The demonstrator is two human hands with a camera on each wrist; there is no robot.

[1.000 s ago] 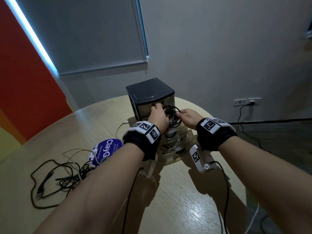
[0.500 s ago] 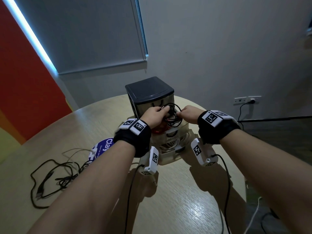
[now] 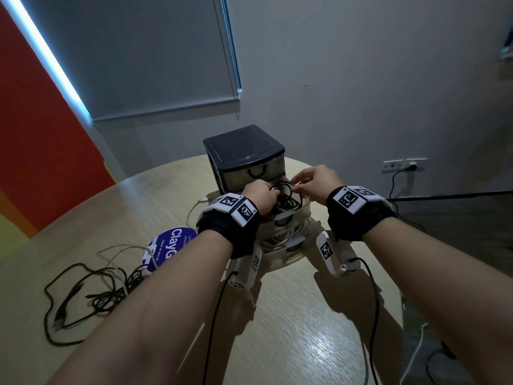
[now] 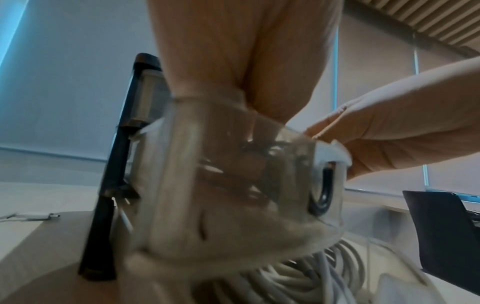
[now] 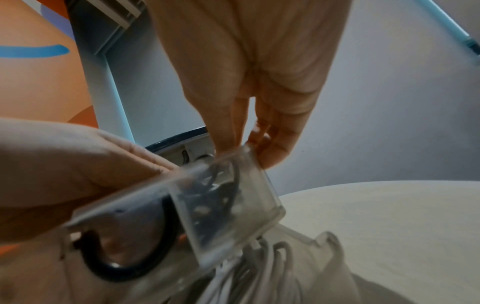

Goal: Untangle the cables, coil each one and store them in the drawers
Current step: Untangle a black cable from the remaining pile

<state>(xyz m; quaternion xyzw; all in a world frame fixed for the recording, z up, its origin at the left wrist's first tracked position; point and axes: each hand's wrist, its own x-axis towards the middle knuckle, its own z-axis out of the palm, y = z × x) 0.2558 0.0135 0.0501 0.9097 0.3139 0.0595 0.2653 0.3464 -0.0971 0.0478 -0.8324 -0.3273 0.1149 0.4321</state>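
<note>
A small drawer unit with a black top stands at the table's far edge, with several clear drawers pulled out. A coiled black cable lies in the upper open drawer. My left hand curls over the coil's left side, fingers reaching down into the drawer. My right hand pinches the coil's right edge at the drawer's corner. Coiled white cable fills the drawer below. A tangle of black cables lies on the table to my left.
A purple round ClayGo pack and a loose white cable lie left of the drawers on the round wooden table. The table's edge is close on the right, with a wall socket and a cord beyond.
Both hands have stayed at the open drawer with the black coil. My left wrist has turned over the coil, and my right fingers have shifted to its far right edge.
</note>
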